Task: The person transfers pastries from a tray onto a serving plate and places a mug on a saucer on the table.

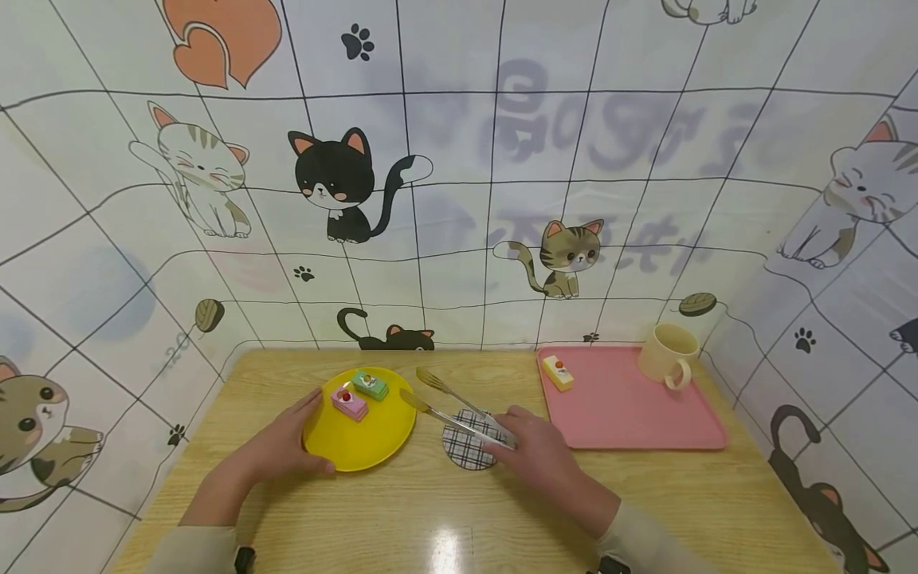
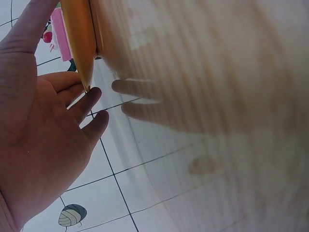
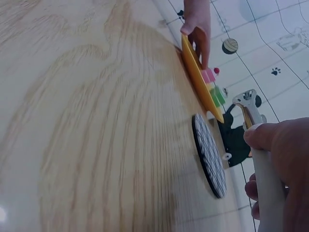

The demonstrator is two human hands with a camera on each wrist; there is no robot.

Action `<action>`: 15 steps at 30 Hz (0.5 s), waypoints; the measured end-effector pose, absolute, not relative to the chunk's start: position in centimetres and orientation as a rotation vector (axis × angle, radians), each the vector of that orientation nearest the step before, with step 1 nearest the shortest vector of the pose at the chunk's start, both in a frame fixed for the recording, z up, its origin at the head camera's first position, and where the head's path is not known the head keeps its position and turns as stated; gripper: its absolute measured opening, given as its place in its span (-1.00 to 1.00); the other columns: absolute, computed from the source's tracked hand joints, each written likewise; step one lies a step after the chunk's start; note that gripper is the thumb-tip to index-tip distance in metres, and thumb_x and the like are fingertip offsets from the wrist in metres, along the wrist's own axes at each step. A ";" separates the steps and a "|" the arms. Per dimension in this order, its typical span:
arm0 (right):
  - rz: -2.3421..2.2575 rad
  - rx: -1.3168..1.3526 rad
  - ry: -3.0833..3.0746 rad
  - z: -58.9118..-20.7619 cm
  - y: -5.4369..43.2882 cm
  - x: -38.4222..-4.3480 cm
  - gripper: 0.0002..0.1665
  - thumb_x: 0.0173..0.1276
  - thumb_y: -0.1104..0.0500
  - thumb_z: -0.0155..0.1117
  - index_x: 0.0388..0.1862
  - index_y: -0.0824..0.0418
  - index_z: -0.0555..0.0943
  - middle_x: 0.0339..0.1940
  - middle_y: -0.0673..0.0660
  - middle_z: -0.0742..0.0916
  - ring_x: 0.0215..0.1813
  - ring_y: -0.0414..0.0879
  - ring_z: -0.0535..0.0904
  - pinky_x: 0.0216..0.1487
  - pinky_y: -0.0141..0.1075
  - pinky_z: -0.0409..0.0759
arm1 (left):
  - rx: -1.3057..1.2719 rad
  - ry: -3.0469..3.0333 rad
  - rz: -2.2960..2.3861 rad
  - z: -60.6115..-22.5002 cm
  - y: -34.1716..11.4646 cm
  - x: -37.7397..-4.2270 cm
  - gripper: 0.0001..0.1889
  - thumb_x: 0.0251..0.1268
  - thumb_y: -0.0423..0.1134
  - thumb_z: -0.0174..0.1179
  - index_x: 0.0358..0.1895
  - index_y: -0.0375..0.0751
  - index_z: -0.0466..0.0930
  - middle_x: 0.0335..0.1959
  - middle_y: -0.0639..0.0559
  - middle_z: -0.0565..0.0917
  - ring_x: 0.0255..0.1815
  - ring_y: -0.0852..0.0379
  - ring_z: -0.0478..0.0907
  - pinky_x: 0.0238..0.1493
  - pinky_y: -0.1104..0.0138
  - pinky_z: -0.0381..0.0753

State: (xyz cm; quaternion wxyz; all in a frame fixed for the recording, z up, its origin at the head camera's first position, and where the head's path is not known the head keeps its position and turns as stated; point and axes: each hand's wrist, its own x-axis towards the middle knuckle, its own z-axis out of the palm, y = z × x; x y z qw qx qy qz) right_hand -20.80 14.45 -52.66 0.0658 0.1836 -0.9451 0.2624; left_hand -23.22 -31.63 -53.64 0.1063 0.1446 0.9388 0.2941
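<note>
A pair of metal tongs with gold-coloured tips (image 1: 459, 422) is held above the table, reaching toward the far left, its two arms apart; the nearer tip appears, from the head camera, to overlap the right edge of the plate. The right hand (image 1: 541, 450) grips the tongs by the handle end, thumb on one side and fingers curled round the other. Beneath the tongs lies a round coaster with a black-and-white check (image 1: 466, 456).

To the left sits a round yellow plate (image 1: 358, 446). The left hand (image 1: 287, 442) touches its left rim, thumb at the near side and fingers toward the far side, spread apart and slightly bent. On the plate's far part, a pink toy cake slice with a red topping (image 1: 350, 405) rests just beside a green toy cake slice (image 1: 370, 387), which lies farther right.

At the far right is a pink rectangular tray (image 1: 624, 414). A pale yellow toy cake slice with a red topping (image 1: 558, 373) lies at its far left corner, and a cream mug (image 1: 667, 355) stands at its far right corner, handle toward the near right. All of this is on a light wood table (image 1: 402, 518), before a white gridded wall covering printed with cartoon cats (image 1: 459, 159).
</note>
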 end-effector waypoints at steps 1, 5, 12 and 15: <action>0.807 0.524 -2.858 -52.6 14.9 -20.8 -0.48 0.38 -0.03 0.67 0.23 0.17 0.83 -0.22 -0.09 0.68 -0.34 -0.26 0.42 -0.34 -0.32 0.50 | 0.425 2.765 0.866 -53.6 -31.6 -23.2 0.39 -0.02 0.20 0.76 0.73 -0.50 0.11 0.78 -0.45 0.07 0.73 -0.56 0.04 0.66 -0.38 0.11; 0.846 0.428 -2.877 -52.2 16.5 -20.5 -0.47 0.39 -0.01 0.67 0.24 0.19 0.82 -0.25 -0.11 0.66 -0.39 -0.26 0.40 -0.34 -0.30 0.48 | 0.442 2.775 0.853 -53.6 -31.6 -23.2 0.39 -0.01 0.20 0.75 0.72 -0.53 0.11 0.77 -0.47 0.08 0.73 -0.56 0.06 0.67 -0.38 0.11; 0.815 0.375 -2.848 -51.9 19.3 -20.3 -0.51 0.40 0.01 0.67 0.21 0.19 0.83 -0.14 -0.07 0.73 -0.29 -0.20 0.51 -0.23 -0.21 0.59 | 0.469 2.790 0.846 -53.7 -31.7 -23.3 0.40 -0.01 0.21 0.75 0.71 -0.56 0.10 0.76 -0.49 0.09 0.73 -0.55 0.07 0.67 -0.36 0.11; 0.803 0.362 -2.819 -52.0 20.5 -20.2 -0.54 0.38 0.01 0.68 0.17 0.18 0.84 -0.19 -0.07 0.72 -0.30 -0.19 0.49 -0.25 -0.22 0.57 | 0.466 2.788 0.847 -53.7 -31.7 -23.3 0.41 -0.01 0.21 0.75 0.71 -0.55 0.10 0.77 -0.48 0.09 0.73 -0.55 0.07 0.67 -0.36 0.11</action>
